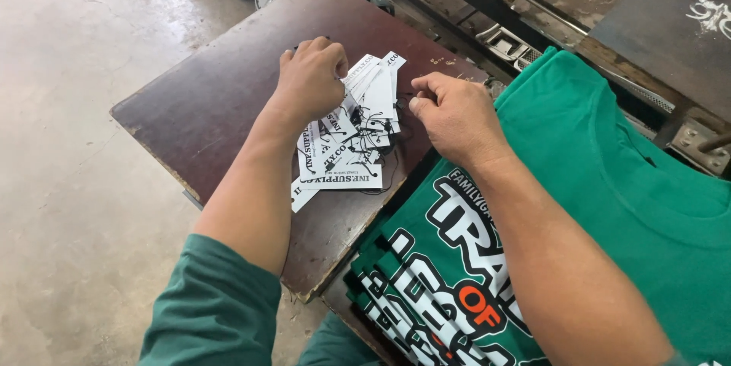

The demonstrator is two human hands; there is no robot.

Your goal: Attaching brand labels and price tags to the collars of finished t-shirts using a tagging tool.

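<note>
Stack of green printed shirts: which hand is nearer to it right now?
Right. The right hand hovers at the edge of the stack of green printed shirts, its forearm crossing them. The left hand is farther off, on the white hang tags.

dark wooden board [221, 99], green printed shirts [609, 153] — concrete floor [76, 183]

We see bright, even daylight from about ten o'clock, soft shadows, sharp focus, slight wide-angle stretching at the edges.

A heap of white rectangular tags [352, 134] with black print and black strings is seen at the frame's centre, on a dark brown board [221, 92]
</note>
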